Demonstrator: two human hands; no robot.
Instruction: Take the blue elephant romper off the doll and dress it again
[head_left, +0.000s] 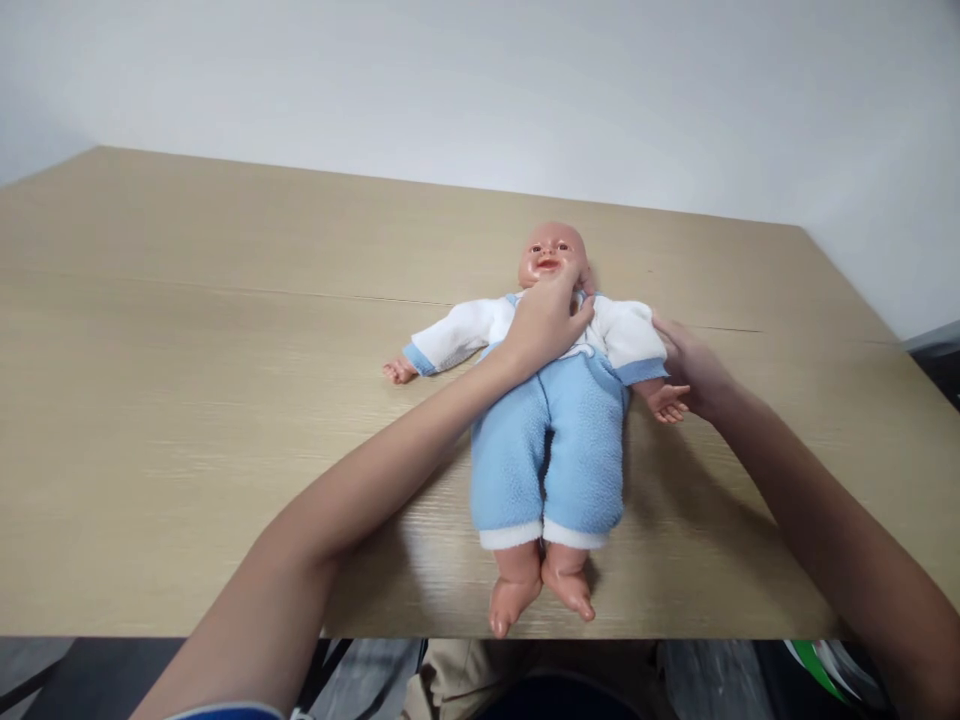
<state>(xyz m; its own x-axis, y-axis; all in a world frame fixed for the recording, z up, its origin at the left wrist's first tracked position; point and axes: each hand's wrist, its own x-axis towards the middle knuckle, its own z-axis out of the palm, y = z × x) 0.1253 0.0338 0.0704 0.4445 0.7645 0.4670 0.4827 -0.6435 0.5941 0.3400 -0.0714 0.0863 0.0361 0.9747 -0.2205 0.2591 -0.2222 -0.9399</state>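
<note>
A baby doll point(551, 440) lies face up on the wooden table, its head away from me and its feet at the near edge. It wears a white top with blue cuffs and light blue fleece trousers with white hems. My left hand point(546, 318) reaches across the doll's chest and grips it at the collar, just below the chin, with one finger up at the cheek. On the other side, my right hand point(691, 368) is closed around the doll's upper arm near the sleeve; its fingertips are partly hidden behind the sleeve.
The light wooden table point(187, 400) has a seam running across it behind the doll's shoulders. A pale wall point(480, 90) stands behind the far edge. Below the near edge are my trousers point(465, 675) and a green and white object point(829, 670) at the right.
</note>
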